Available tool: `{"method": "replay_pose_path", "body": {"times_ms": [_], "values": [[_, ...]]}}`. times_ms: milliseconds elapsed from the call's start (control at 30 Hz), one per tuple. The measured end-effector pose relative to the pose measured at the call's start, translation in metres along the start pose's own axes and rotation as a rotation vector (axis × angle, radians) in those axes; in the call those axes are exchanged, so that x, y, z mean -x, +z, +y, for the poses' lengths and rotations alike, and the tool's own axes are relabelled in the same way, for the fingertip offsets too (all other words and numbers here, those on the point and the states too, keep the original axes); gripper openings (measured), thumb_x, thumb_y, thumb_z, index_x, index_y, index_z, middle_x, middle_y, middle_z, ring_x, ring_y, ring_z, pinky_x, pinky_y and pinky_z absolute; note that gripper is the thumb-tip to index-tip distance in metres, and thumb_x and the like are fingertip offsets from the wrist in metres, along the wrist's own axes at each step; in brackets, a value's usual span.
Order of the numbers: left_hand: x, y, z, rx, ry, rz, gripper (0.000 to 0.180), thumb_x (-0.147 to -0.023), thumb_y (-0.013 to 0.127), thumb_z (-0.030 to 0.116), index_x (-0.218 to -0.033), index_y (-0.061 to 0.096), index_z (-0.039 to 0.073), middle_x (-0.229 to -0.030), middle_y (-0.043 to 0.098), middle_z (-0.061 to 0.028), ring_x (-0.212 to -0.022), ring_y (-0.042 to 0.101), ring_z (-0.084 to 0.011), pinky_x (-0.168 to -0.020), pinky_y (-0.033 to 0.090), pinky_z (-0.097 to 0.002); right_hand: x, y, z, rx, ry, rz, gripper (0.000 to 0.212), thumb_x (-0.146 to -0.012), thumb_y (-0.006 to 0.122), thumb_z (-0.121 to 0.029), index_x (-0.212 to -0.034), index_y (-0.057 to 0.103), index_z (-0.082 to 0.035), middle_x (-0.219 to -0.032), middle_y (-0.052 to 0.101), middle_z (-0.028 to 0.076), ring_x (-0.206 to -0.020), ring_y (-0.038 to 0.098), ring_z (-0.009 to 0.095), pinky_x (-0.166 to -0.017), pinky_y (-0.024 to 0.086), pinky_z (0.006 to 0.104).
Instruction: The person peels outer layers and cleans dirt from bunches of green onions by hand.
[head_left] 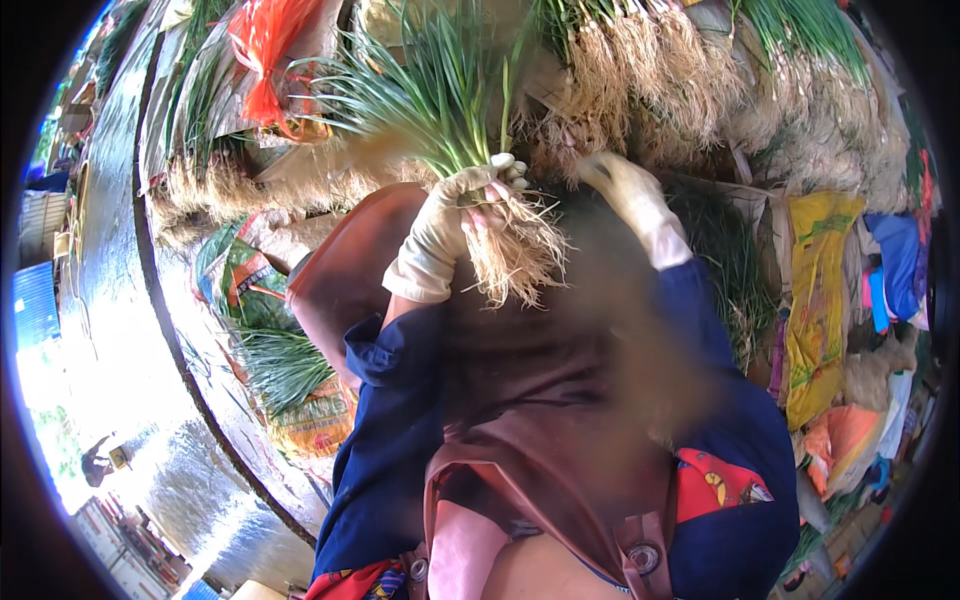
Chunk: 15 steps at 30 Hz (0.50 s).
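My left hand (437, 235), in a pale glove, is closed around a bunch of spring onions (455, 120). Their green leaves fan away from me, the white bulbs show beside my fingers, and the tan roots (510, 250) hang toward my lap. My right hand (622, 195), also gloved, is held apart from the bunch, to its right. It is near the roots of the onions laid out at the far side; its fingers are curled and blurred, and whether they hold anything is unclear. A brown apron (530, 370) covers my lap.
Rows of rooted spring onions (650, 70) lie along the far side. An orange-red plastic bag (262, 60) is at the far left. More greens (285, 365) lie on a sack to my left. A yellow sack (820, 300) lies to the right. Wet ground (110, 300) stretches along the left.
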<state>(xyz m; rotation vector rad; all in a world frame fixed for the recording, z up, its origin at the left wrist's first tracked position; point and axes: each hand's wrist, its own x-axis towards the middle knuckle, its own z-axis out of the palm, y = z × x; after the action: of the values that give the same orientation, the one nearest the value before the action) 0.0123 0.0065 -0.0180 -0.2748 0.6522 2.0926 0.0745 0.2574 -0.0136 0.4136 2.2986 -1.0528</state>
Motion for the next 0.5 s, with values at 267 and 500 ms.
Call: {"method": "replay_pose_path", "body": {"times_ms": [267,500], "values": [[-0.016,-0.014,-0.001,-0.246,-0.083,-0.003,0.034,-0.083,0.053,0.016,-0.112,0.058,0.000,-0.091,0.065,-0.0109,-0.065,0.063,-0.0171,-0.044,0.046,-0.0191,-0.067,-0.008,-0.095,-0.384,-0.258,0.228,0.071,-0.072,0.068,-0.053,-0.116,0.049,-0.001,-0.104,0.061,0.011,-0.101,0.054,0.022,-0.091,0.041,0.0366],[-0.005,0.009,0.001,-0.419,-0.014,0.107,0.029,-0.082,0.058,0.017,-0.106,0.062,0.001,-0.077,0.064,-0.0046,-0.049,0.057,-0.0122,-0.039,0.040,-0.0167,-0.041,-0.030,-0.110,0.237,-0.262,0.421,0.067,-0.079,0.066,-0.037,-0.137,0.034,-0.025,-0.108,0.062,0.000,-0.077,0.063,0.018,-0.073,0.051,0.0316]]}}
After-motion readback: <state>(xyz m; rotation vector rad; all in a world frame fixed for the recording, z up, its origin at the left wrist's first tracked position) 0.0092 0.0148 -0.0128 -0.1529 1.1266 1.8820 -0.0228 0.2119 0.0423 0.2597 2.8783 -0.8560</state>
